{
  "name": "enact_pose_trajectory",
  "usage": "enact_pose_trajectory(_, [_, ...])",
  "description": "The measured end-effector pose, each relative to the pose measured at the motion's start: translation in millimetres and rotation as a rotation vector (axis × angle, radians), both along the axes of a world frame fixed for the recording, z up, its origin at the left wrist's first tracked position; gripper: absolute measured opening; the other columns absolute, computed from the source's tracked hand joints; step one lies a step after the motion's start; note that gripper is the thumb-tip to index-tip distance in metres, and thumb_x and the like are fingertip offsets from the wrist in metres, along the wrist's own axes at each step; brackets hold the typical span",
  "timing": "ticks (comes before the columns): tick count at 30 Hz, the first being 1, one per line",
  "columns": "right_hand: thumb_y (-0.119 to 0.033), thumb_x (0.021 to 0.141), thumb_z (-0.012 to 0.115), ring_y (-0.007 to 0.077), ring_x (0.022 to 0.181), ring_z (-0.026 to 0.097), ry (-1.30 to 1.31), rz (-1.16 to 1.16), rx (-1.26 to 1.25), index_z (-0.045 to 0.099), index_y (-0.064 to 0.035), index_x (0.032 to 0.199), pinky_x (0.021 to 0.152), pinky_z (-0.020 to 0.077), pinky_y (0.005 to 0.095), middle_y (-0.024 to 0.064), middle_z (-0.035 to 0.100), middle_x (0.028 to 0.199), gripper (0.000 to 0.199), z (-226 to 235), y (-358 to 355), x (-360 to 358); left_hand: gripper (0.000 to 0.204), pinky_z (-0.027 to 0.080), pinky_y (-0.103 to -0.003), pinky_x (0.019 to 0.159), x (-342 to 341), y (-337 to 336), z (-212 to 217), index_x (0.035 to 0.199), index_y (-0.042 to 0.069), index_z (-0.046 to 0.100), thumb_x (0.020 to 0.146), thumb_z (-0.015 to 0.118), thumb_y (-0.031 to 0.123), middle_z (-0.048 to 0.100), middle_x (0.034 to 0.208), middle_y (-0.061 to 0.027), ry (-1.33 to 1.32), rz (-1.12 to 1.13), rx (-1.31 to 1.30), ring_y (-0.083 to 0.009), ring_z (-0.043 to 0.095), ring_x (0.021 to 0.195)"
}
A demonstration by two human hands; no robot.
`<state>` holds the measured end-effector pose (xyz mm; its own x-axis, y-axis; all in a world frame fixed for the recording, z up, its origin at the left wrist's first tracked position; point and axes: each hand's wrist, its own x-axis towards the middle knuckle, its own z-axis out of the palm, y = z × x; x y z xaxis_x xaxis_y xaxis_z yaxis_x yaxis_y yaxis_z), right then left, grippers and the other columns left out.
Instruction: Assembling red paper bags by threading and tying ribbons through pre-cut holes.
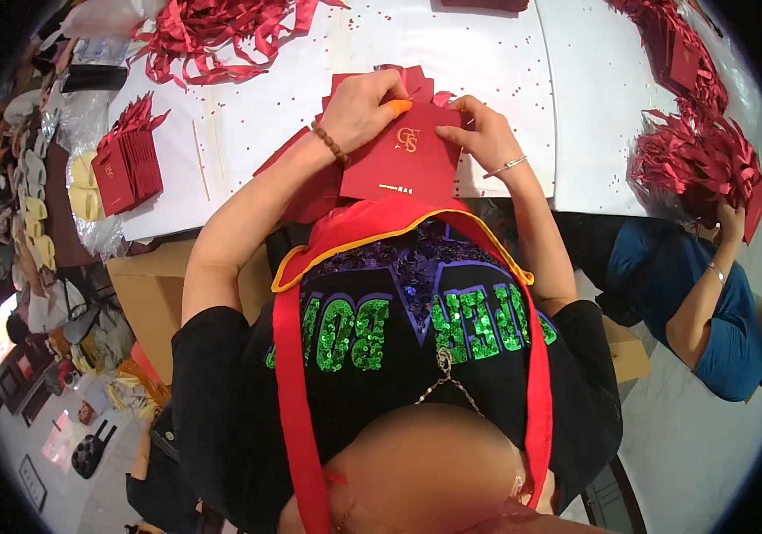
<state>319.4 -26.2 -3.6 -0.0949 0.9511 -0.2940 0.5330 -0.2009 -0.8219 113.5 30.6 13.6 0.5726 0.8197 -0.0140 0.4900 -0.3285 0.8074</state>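
At the surface's (534,151) near edge, left hand (368,105) pinches red packet's (399,169) top; right hand (486,135) half-curled at its corner, grip unclear.

Red packet (396,171), gold emblem (407,140), red-flecked white tabletop (487,62), dim box (145,298) perhaps tan

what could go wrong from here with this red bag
The red bag might crease where the left hand and right hand meet its top edge. The askew red pieces showing around it could slide. The heap of red ribbons lies loose and might tangle.
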Motion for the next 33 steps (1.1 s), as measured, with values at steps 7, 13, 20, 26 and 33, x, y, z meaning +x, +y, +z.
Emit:
enact_pose_trajectory(7, [-0.027,0.07,0.07,0.0209,0.066,0.058,0.036,-0.046,-0.092,0.056,-0.0011,0.098,0.062,0.0463,0.0305,0.013,0.06,0.074,0.041,2.2,1.9,-0.1,0.02,0.049,-0.033,0.066,13.0,-14.0,-3.1,0.094,0.002,0.062,0.076,0.056,0.01,0.063,0.083,-0.0153,-0.117,-0.039,0.004,-0.0256,0.062,0.074])
enact_pose_trajectory(13, [-0.026,0.07,0.07,0.0216,0.069,0.058,-0.017,-0.027,-0.041,0.057,-0.0017,0.098,0.065,0.0464,0.031,0.0139,0.061,0.078,0.04,-2.1,1.6,-3.4,0.019,0.049,-0.032,0.06,17.1,-16.0,-13.4,0.09,0.001,0.062,0.074,0.056,0.008,0.063,0.075,-0.0148,-0.107,0.038,-0.147,-0.0235,0.063,0.065])
enact_pose_trajectory(20, [-0.021,0.072,0.069,0.0103,0.061,0.049,0.035,-0.032,0.07,0.056,-0.0015,0.09,0.057,0.0421,0.0244,0.0042,0.056,0.071,0.03,0.5,-0.2,-5.9,0.019,0.049,-0.028,0.054,21.6,-14.4,-4.2,0.088,-0.002,0.062,0.073,0.051,0.003,0.064,0.071,-0.012,-0.157,0.031,-0.354,-0.0159,0.062,0.058])
enact_pose_trajectory(26, [-0.02,0.073,0.069,0.0103,0.062,0.049,0.026,-0.04,0.101,0.056,-0.0011,0.091,0.059,0.0423,0.0245,0.0035,0.057,0.073,0.03,-4.4,-0.5,-5.2,0.018,0.049,-0.029,0.054,24.3,-16.5,-1.4,0.087,-0.002,0.062,0.073,0.054,0.006,0.064,0.071,-0.014,-0.103,0.077,-0.317,-0.0184,0.062,0.055])
enact_pose_trajectory(33, [-0.024,0.071,0.069,0.022,0.071,0.058,0.034,-0.033,0.017,0.058,-0.0059,0.101,0.067,0.0464,0.0309,0.011,0.063,0.087,0.037,-7.8,0.7,-4.7,0.021,0.047,-0.027,0.053,25.9,-18.3,-8.0,0.095,0.0,0.059,0.074,0.057,0.003,0.061,0.065,-0.0107,-0.025,0.082,-0.141,-0.0147,0.06,0.056])
